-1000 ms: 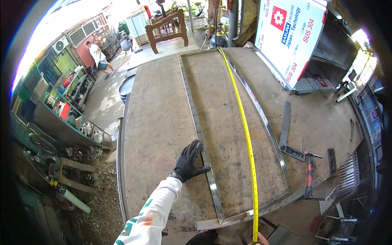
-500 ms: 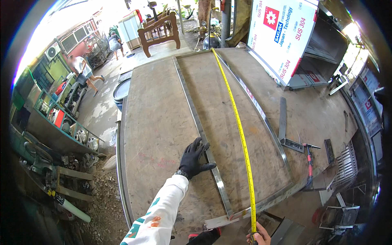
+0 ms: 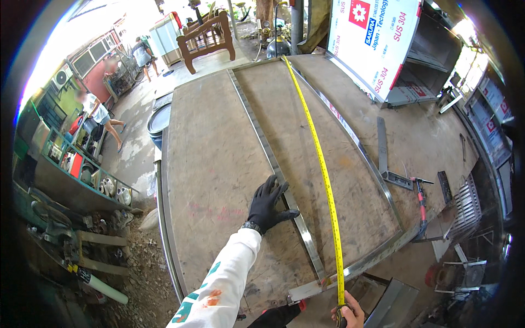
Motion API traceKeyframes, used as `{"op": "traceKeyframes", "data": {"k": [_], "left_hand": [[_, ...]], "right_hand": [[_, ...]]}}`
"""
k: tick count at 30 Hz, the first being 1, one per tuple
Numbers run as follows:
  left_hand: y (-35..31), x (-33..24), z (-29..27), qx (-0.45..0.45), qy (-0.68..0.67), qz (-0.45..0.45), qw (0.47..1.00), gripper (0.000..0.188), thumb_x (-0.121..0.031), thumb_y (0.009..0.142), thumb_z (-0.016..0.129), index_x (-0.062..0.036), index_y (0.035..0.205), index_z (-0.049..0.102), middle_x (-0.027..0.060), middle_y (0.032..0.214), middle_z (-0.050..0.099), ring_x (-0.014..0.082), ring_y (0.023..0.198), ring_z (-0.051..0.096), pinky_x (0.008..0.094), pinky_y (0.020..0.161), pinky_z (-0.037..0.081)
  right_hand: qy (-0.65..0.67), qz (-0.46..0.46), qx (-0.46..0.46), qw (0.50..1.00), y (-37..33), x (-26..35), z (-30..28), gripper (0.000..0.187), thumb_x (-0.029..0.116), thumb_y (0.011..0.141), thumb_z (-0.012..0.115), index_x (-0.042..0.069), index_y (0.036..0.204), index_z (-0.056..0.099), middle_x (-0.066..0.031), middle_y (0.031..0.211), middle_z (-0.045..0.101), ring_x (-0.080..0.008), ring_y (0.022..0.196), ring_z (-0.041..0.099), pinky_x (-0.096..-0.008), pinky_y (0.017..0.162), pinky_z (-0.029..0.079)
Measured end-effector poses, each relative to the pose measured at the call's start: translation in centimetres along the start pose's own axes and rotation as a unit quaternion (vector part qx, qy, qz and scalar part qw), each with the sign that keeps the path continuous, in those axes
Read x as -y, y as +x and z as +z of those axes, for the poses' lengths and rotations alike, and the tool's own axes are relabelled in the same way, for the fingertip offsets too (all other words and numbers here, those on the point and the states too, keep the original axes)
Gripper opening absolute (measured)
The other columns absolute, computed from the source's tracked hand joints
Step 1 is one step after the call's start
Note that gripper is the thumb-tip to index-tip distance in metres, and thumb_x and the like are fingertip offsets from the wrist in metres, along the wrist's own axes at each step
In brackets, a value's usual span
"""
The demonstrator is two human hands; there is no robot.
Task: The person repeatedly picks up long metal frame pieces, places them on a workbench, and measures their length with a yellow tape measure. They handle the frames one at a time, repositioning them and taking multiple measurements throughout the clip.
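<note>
A long rectangular metal frame lies on the worktable (image 3: 199,136), with a left bar (image 3: 262,141) and a right bar (image 3: 361,150). My left hand (image 3: 269,206), in a black glove, rests with fingers spread at the left bar's nearer half, thumb and fingertips touching it. Bare and ungloved, my right hand (image 3: 353,312) is closed on a tape measure (image 3: 341,314) at the lower edge of the view. Its yellow blade (image 3: 324,169) stretches lengthwise between the bars, from the far crosspiece to the near crosspiece (image 3: 361,266) and on to my hand.
Right of the frame lie a metal square (image 3: 383,147) and a red-handled torch (image 3: 421,205). A film-covered metal cabinet (image 3: 366,49) stands at the far right. Stools and scrap metal lie lower right; rubble is beside the table's left edge. Two people (image 3: 101,115) are in the yard.
The view has shifted slightly. My right hand and the near end of the tape are closer to the left bar. My left hand stays at the bar. The nearer person in the yard has stepped on.
</note>
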State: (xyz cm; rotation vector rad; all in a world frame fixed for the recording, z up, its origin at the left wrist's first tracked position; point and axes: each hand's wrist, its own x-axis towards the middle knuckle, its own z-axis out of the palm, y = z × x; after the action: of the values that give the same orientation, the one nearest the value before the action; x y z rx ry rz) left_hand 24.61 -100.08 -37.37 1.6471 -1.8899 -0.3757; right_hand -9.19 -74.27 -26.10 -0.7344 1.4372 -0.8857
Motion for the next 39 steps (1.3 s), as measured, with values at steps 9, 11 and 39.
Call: {"op": "traceKeyframes", "data": {"k": [9,11,39], "left_hand": [[0.0,0.3,0.1,-0.006,0.015,0.01,1.0,0.098,-0.064,0.069,0.085,-0.0201,0.149,0.05,0.0215,0.159,0.037,0.0426,0.146,0.035,0.0502,0.12,0.031],[0.0,0.3,0.2,-0.004,0.015,0.007,1.0,0.098,-0.064,0.069,0.085,-0.0201,0.149,0.05,0.0215,0.159,0.037,0.0428,0.146,0.035,0.0502,0.12,0.03],[0.1,-0.1,-0.1,-0.008,0.009,0.003,1.0,0.094,-0.061,0.069,0.086,-0.0195,0.146,0.054,0.0221,0.158,0.038,0.0429,0.145,0.037,0.0509,0.119,0.033]], "right_hand": [[-0.007,-0.005,-0.004,1.0,-0.9,0.3,0.3,0.047,0.021,0.1,0.06,0.006,0.144,0.058,-0.0011,0.092,0.069,-0.0064,0.067,0.054,-0.0197,0.058,0.04],[-0.009,-0.007,-0.002,1.0,-1.0,0.3,0.2,0.047,0.021,0.1,0.06,0.006,0.144,0.058,-0.0015,0.092,0.069,-0.0067,0.068,0.055,-0.02,0.058,0.04],[-0.01,0.001,-0.011,1.0,-0.8,1.1,1.0,0.047,0.021,0.099,0.059,0.006,0.143,0.059,-0.0019,0.09,0.069,-0.0066,0.068,0.052,-0.0201,0.059,0.039]]}}
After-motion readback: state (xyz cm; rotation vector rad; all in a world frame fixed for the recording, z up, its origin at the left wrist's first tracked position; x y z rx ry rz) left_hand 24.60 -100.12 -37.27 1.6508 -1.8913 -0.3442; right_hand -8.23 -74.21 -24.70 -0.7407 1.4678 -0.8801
